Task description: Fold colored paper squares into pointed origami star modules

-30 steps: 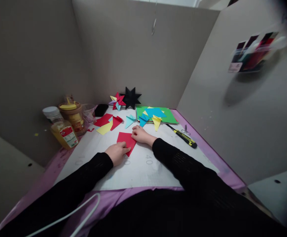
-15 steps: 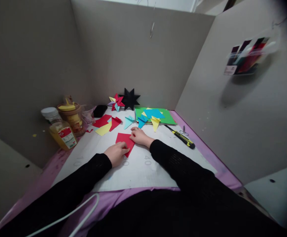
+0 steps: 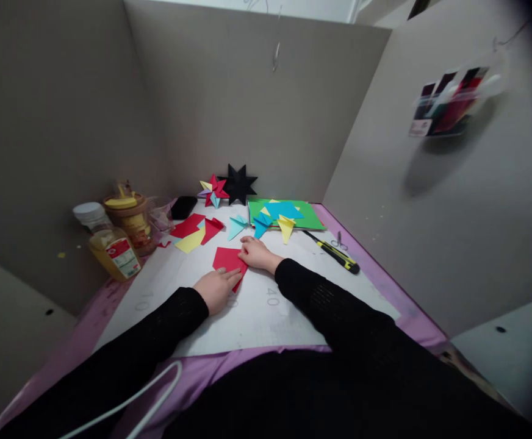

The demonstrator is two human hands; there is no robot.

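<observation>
A red sheet of paper (image 3: 226,257) lies on the white mat in front of me, and its right corner is under my fingers. My left hand (image 3: 217,288) rests on its lower part with the fingers stretched out flat. At the paper's right edge, my right hand (image 3: 255,252) has its fingers curled together in a pinch on it. Just beyond stand a light blue folded piece (image 3: 237,227), a blue folded piece (image 3: 262,225) and a yellow folded piece (image 3: 287,228). A red folded piece (image 3: 212,230) lies farther left.
A utility knife (image 3: 339,256) and small scissors (image 3: 339,242) lie on the right. A glue bottle (image 3: 117,250), a lidded cup (image 3: 135,225) and a phone (image 3: 184,207) are on the left. Behind are a green paper stack (image 3: 315,216), a red star (image 3: 214,190) and a black star (image 3: 239,184).
My left fingers have straightened from a curled grip and now lie flat on the red paper. The right hand stays at the paper's edge. The view has shifted slightly.
</observation>
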